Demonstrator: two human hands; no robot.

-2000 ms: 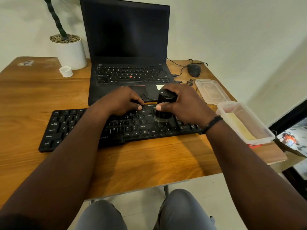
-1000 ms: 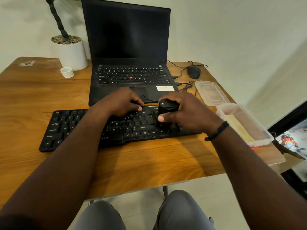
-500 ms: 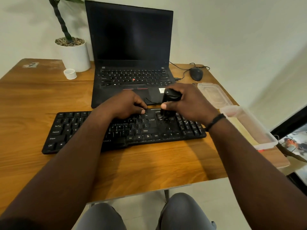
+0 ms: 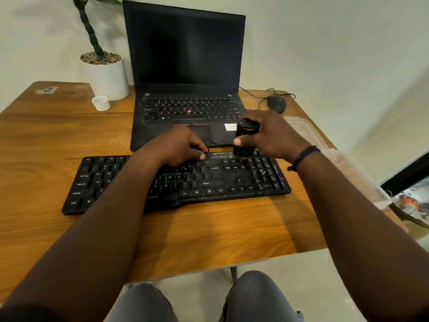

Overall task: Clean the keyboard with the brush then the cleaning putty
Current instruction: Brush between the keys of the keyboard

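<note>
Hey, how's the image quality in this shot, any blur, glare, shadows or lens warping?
Head view: wide-angle warping bows the table edges and stretches the forearms; the right hand and the brush look slightly motion-blurred; soft arm shadows fall on the wood below the keyboard; the laptop screen is dark with no strong glare; key legends stay mostly legible.

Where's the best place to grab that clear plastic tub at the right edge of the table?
Take the clear tub by its long side walls, coming down from above. It lies open-topped, its lid set apart behind it, so the rim is exposed. Approach from the right, since the right hand crowds its near-left corner.
</note>
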